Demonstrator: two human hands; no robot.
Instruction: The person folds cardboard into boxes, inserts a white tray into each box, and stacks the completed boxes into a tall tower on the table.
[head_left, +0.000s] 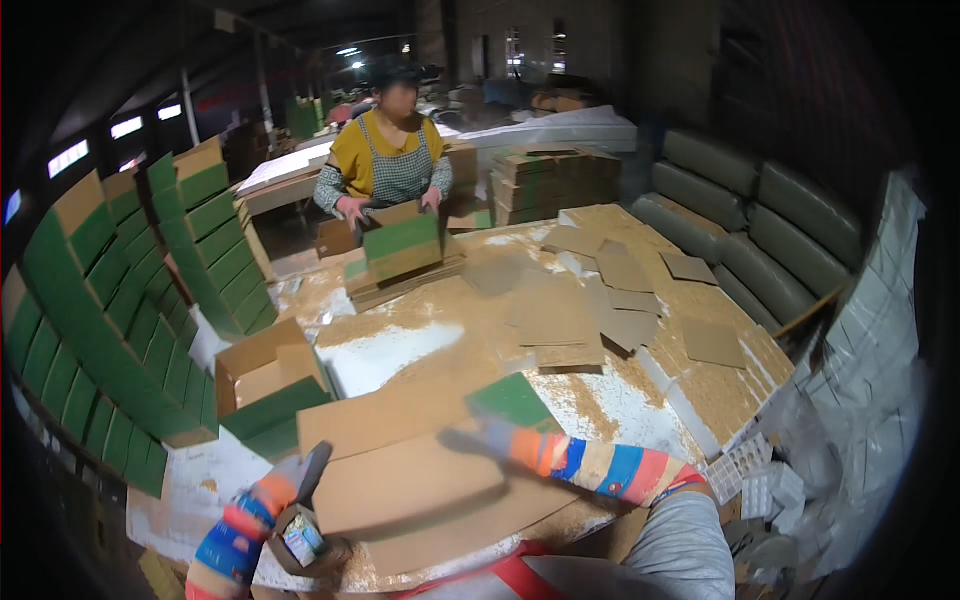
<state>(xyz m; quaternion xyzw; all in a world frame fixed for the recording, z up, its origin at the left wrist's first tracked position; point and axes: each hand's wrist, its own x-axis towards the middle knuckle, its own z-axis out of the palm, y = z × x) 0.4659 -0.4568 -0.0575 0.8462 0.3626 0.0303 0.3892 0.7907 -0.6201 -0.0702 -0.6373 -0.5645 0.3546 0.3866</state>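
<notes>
A flat brown cardboard box blank with a green panel lies in front of me at the table's near edge. My left hand, in a grey glove with dark fingers, is at the blank's left edge, its fingers stretched out. Over the middle of the blank is my right hand, smeared by motion, so its fingers cannot be made out. Striped knit sleeves cover both forearms. Beneath my left wrist sits a small open box with something pale blue inside. An open green and brown box stands left of the blank.
Across the table a person in a checked apron holds a green box. Tall stacks of green boxes rise at the left. Loose cardboard sheets lie scattered mid-table. Dark padded cushions stand at the right.
</notes>
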